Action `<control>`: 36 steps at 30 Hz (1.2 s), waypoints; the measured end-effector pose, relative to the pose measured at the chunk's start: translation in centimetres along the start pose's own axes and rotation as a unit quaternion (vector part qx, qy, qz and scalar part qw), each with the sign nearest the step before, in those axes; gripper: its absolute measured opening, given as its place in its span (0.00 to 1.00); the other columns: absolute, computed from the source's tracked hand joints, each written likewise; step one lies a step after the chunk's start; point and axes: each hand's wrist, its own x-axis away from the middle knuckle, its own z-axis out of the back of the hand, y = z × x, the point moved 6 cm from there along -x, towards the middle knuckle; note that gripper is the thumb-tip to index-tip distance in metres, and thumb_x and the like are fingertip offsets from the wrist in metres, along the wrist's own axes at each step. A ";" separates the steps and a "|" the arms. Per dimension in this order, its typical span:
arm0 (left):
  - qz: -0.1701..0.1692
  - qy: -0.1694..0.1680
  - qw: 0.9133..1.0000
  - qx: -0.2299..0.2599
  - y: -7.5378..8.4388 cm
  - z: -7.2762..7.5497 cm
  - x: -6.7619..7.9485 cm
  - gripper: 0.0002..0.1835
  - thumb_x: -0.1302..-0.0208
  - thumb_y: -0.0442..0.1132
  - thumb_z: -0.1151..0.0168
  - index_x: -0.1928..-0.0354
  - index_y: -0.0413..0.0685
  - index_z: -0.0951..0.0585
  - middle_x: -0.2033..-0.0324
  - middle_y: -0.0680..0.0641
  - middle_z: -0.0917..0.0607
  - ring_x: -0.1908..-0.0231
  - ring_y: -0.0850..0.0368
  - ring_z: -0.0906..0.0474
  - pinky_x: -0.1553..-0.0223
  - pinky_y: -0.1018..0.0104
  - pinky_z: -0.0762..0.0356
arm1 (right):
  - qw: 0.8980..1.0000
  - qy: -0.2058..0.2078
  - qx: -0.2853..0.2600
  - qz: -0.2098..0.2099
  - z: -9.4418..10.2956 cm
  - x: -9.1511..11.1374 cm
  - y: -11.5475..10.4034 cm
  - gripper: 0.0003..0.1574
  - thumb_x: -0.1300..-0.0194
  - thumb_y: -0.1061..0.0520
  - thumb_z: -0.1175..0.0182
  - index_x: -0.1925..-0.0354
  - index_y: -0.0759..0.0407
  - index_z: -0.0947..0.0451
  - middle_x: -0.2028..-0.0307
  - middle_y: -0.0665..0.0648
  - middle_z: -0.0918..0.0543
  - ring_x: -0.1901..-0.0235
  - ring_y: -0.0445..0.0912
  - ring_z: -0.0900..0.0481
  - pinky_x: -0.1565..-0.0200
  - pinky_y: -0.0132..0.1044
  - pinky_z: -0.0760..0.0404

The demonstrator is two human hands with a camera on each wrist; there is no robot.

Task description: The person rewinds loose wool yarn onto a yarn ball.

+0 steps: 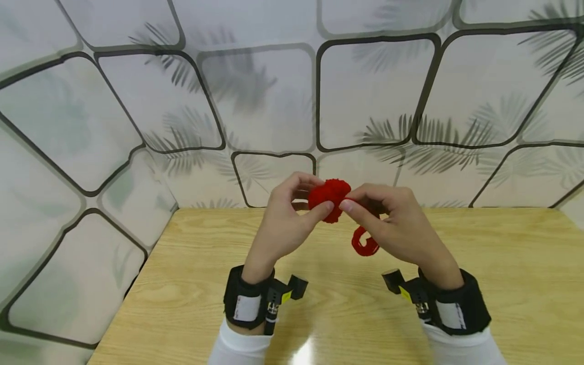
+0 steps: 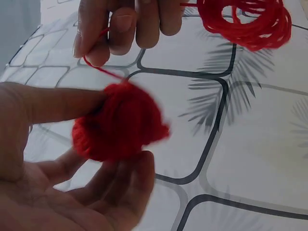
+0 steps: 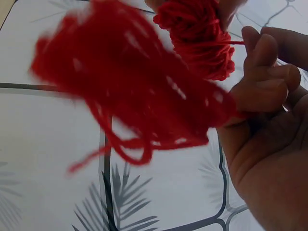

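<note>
A small wound ball of red yarn point(image 1: 332, 195) is held in my left hand point(image 1: 288, 219), the thumb on its near side and the fingers behind and under it. Between thumb and fingertips, my right hand point(image 1: 398, 219) pinches a thin yarn strand point(image 2: 107, 72) that runs to the ball. From the right hand hangs a loose looped hank of red yarn point(image 1: 365, 251). The right wrist view shows this hank point(image 3: 130, 77) large and blurred, a loose end dangling below, with the wound ball point(image 3: 197, 36) behind it. Both hands are raised above the table, close together.
A light wood-grain table point(image 1: 182, 304) spreads beneath the hands. Behind it and to the left stand pale walls point(image 1: 269, 101) patterned with dark outlines and leaf shadows. Each wrist wears a black strap point(image 1: 248, 299) with a small camera point(image 1: 298, 287).
</note>
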 end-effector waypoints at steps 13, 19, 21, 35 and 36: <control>-0.003 -0.200 0.980 0.026 0.3 -1.8 0.3 0.15 0.40 0.37 0.42 0.50 0.50 0.24 0.57 0.53 0.20 0.58 0.57 0.25 0.60 0.60 0.24 | 1.000 0.011 -0.025 -0.012 0.7 -0.3 0.7 0.05 0.37 0.56 0.43 0.63 0.49 0.21 0.70 0.44 0.20 0.76 0.41 0.22 0.72 0.39 0.21; 0.058 -0.243 0.957 0.147 0.3 -1.8 0.7 0.17 0.38 0.37 0.43 0.46 0.46 0.29 0.53 0.44 0.22 0.54 0.48 0.25 0.57 0.54 0.25 | 0.999 0.014 -0.042 -0.026 0.8 -0.4 1.1 0.04 0.37 0.56 0.43 0.64 0.51 0.21 0.72 0.46 0.21 0.78 0.44 0.23 0.74 0.40 0.22; 0.068 -0.253 0.948 0.182 0.3 -1.8 0.8 0.20 0.37 0.36 0.44 0.44 0.47 0.32 0.52 0.42 0.22 0.54 0.46 0.25 0.55 0.52 0.26 | 0.998 0.010 -0.055 -0.026 0.7 -0.4 1.2 0.04 0.37 0.57 0.44 0.64 0.52 0.22 0.73 0.48 0.21 0.78 0.45 0.24 0.74 0.40 0.22; 0.041 -0.184 0.928 0.320 0.5 -0.6 0.2 0.23 0.36 0.33 0.47 0.39 0.38 0.33 0.44 0.37 0.28 0.46 0.42 0.31 0.45 0.49 0.34 | 0.979 -0.096 -0.173 -0.057 -0.7 -0.5 2.6 0.06 0.33 0.58 0.49 0.62 0.59 0.27 0.77 0.57 0.28 0.81 0.48 0.32 0.81 0.40 0.31; 0.044 -0.162 0.929 0.330 0.3 -0.4 0.1 0.23 0.36 0.33 0.47 0.39 0.37 0.33 0.43 0.37 0.29 0.45 0.42 0.32 0.44 0.50 0.35 | 0.976 -0.106 -0.178 -0.060 -0.8 -0.5 2.7 0.06 0.33 0.58 0.49 0.63 0.59 0.27 0.78 0.57 0.30 0.82 0.48 0.34 0.82 0.40 0.33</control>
